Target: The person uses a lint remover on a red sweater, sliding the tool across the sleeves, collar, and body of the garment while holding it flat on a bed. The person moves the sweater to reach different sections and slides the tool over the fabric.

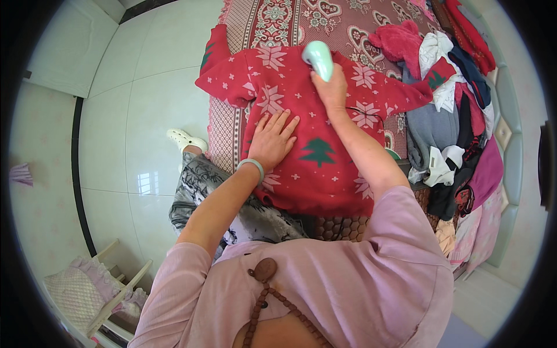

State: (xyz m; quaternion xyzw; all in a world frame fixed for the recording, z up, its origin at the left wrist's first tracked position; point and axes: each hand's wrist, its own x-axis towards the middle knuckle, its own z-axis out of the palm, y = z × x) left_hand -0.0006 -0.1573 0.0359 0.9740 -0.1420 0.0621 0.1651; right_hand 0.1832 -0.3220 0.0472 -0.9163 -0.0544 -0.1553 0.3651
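Note:
A red sweater [304, 117] with pale snowflakes and green trees lies spread before me, its sleeves out to both sides. My left hand [274, 139] rests flat on its body, fingers spread, holding nothing. In my right hand [333, 89] is the handle of a mint-green fabric shaver [321, 58]. The shaver's rounded head is over the upper middle of the sweater; whether it touches the knit is hidden. A thin black cord [363, 112] crosses the sweater beside my right forearm.
Under the sweater is a patterned bedspread [322, 26] with a fringed left edge. Heaped clothes [435, 122] lie at the right by the padded headboard [509, 143], overlapped by the right sleeve. Tiled floor [152, 108] runs along the left; a cushioned chair [91, 291] stands lower left.

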